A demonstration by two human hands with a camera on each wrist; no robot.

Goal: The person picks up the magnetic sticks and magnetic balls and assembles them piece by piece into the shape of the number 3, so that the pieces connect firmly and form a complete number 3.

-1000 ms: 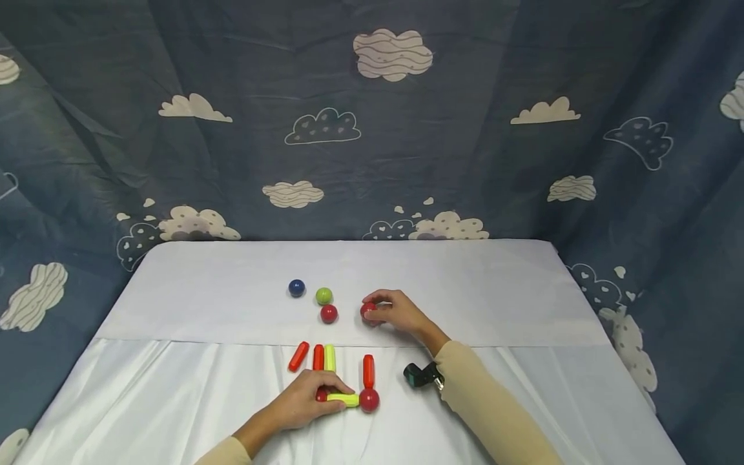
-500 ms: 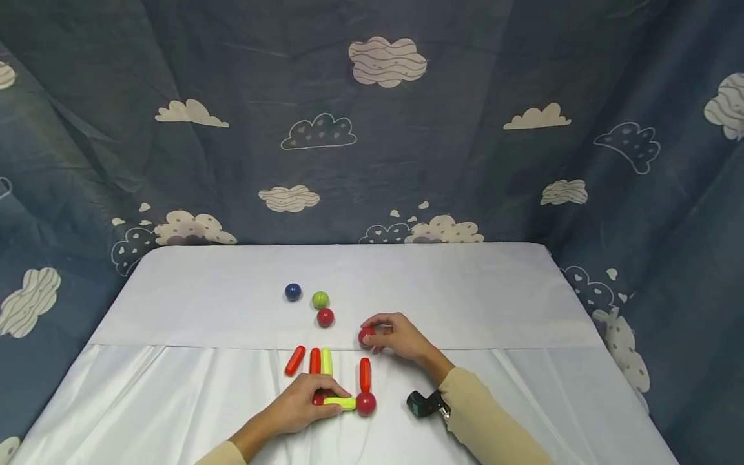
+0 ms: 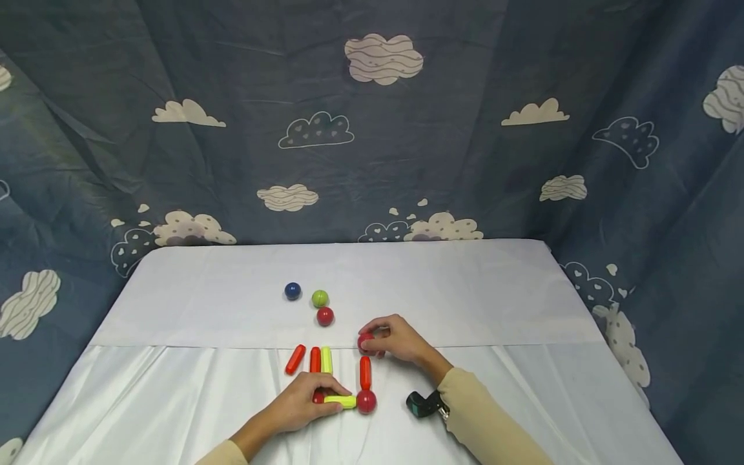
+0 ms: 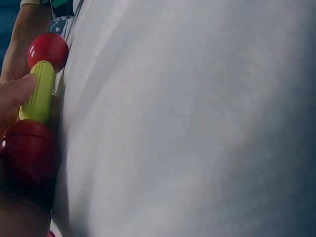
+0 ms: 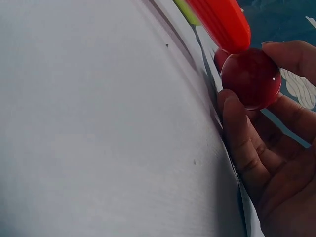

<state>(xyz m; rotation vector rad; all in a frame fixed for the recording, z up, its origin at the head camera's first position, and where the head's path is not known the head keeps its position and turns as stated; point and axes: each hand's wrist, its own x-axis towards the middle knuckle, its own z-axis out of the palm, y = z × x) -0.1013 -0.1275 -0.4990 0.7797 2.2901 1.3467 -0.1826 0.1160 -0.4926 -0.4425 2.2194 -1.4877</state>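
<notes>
While the left hand grips a yellow rod between thumb and fingers, the right hand pinches a red ball at the far end of a red rod. Ball and rod look to be touching; whether they are joined, I cannot tell. The rod's near end meets the corner ball, also red, at the yellow rod's right end. Another red one, the left ball, sits at its other end, partly covered by the left hand. Just beyond that hand, a second red rod and a second yellow rod lie side by side, near ends hidden; a third red rod slants beside them. Farther back on the white surface are a blue ball, a green ball and a loose red ball.
</notes>
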